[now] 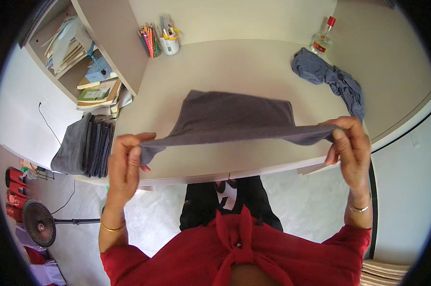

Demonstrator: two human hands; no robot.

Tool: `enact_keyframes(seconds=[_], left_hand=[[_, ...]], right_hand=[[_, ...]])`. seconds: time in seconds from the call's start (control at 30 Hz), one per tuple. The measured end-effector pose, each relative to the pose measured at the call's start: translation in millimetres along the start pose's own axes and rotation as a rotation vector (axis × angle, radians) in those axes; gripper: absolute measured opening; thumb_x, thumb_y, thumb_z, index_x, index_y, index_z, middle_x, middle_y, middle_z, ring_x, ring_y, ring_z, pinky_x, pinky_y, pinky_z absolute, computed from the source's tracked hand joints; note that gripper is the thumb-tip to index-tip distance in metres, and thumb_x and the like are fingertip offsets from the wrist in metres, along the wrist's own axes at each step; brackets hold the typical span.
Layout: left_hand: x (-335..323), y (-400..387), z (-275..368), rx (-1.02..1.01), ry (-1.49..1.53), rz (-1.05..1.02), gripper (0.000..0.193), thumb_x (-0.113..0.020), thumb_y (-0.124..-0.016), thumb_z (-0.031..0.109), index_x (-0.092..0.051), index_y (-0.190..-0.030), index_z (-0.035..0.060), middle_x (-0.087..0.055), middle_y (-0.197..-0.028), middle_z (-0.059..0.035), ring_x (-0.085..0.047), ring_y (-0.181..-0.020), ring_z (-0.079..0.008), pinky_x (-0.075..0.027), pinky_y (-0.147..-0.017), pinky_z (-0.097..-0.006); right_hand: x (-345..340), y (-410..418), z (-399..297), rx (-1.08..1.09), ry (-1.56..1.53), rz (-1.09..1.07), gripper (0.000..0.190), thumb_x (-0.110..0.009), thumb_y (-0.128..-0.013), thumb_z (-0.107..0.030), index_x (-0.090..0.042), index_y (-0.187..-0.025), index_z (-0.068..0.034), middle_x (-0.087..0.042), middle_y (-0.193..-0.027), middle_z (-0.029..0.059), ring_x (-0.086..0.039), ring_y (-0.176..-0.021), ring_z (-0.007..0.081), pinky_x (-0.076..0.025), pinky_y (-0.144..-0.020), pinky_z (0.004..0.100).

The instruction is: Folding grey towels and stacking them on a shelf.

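A dark grey cloth (233, 114) is stretched between my two hands above the near part of the desk, its far part lying on the desktop. My left hand (126, 161) pinches its left end between thumb and fingers. At the other end, my right hand (349, 150) grips a corner of the same cloth. The near edge is pulled nearly straight, with small flaps drooping beside each hand. To the left of my left hand stands a stack of folded dark grey cloths (90, 146). A crumpled blue-grey cloth (330, 77) lies at the right rear.
Pencils (150, 41) and a white cup of pens (170, 44) stand at the back left. A glass bottle with a red cap (322, 39) is at the back right. Shelves with books and papers (99, 93) flank the desk (208, 161). A fan (40, 223) stands at lower left.
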State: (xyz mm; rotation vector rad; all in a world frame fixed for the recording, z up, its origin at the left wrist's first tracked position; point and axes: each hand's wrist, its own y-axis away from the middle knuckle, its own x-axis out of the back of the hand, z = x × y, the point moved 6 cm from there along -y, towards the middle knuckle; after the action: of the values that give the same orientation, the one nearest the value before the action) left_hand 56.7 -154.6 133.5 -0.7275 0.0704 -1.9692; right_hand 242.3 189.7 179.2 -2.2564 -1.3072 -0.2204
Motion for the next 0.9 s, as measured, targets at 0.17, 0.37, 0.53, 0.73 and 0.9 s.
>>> enact_keyframes(seconds=[0.17,0.37,0.53,0.73,0.9], left_hand=[[26.8,-25.6,44.5,-0.313,-0.048,0.145,0.01,-0.047,-0.097,0.01,-0.047,-0.101,0.0001,-0.053,-0.086,-0.0041,-0.047,-0.072,-0.0056,-0.039,-0.066,-0.0178],[30.8,-90.2,38.9,-0.252,-0.256,0.084,0.013,-0.046,-0.095,0.007,-0.056,-0.101,0.0006,-0.056,-0.097,-0.0024,-0.051,-0.091,-0.0101,-0.039,-0.083,-0.022],[24.9,-181.4,15.6,-0.463,-0.465,0.097,0.016,-0.047,-0.096,0.011,-0.057,-0.106,0.004,-0.059,-0.087,-0.0047,-0.055,-0.084,-0.0146,-0.043,-0.08,-0.0251],[59.0,-261.7,48.0,-0.297,-0.3,0.248,0.017,-0.042,-0.098,0.01,-0.057,-0.106,0.0071,-0.059,-0.081,-0.0054,-0.057,-0.075,-0.0135,-0.047,-0.071,-0.0274],[79.6,-247.2,80.3,-0.695,-0.414,0.392,0.018,-0.042,-0.097,0.007,-0.057,-0.106,0.0053,-0.059,-0.084,-0.0062,-0.054,-0.073,-0.0136,-0.046,-0.071,-0.0277]], right_hand=[[23.1,-10.1,-32.6,0.2,-0.017,0.146,0.014,-0.049,-0.096,-0.011,-0.055,-0.097,0.002,-0.055,-0.068,0.0018,-0.051,-0.047,0.0054,-0.04,-0.046,0.0155],[23.4,-73.4,-34.9,0.114,0.148,0.062,0.015,-0.052,-0.094,-0.015,-0.057,-0.094,-0.001,-0.052,-0.067,-0.0003,-0.046,-0.044,0.0043,-0.035,-0.04,0.017],[10.2,-163.2,-9.3,0.088,0.21,-0.045,0.017,-0.053,-0.094,-0.017,-0.058,-0.089,-0.001,-0.053,-0.066,0.0018,-0.052,-0.043,0.0068,-0.038,-0.038,0.0197],[16.7,-227.0,-45.8,0.238,0.07,0.158,0.017,-0.052,-0.095,-0.015,-0.056,-0.09,0.002,-0.055,-0.069,0.0039,-0.066,-0.062,0.0134,-0.051,-0.051,0.022],[21.6,-226.4,-47.6,0.388,0.032,0.144,0.017,-0.048,-0.097,-0.015,-0.056,-0.098,0.001,-0.06,-0.083,0.0037,-0.068,-0.078,0.0152,-0.054,-0.066,0.0218]])
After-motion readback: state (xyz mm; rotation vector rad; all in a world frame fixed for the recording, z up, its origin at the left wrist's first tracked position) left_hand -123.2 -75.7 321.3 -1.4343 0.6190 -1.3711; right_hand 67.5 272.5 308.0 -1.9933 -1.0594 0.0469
